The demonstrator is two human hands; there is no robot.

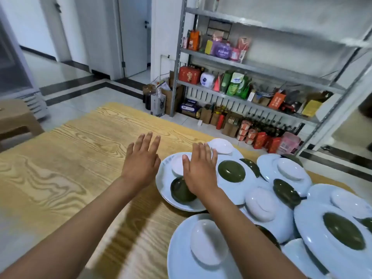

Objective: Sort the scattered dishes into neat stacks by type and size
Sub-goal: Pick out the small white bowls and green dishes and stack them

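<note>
Several large white plates lie jumbled on the right half of the wooden table [70, 168], with small white dishes and dark green saucers on them. My right hand [199, 172] hovers flat, fingers apart, over the nearest left plate [163, 184], which carries a small white dish [177, 166] and a green saucer [181, 191]. My left hand [142, 162] is spread palm-down above bare wood just left of that plate. Both hands hold nothing. Another plate [181, 248] with a white dish [209, 242] lies at the front.
A metal shelf rack [261, 77] packed with boxes and bags stands behind the table on the right. A brown plastic stool [16, 121] sits at the left. Boxes and a dark jar [150, 95] stand on the tiled floor by the rack.
</note>
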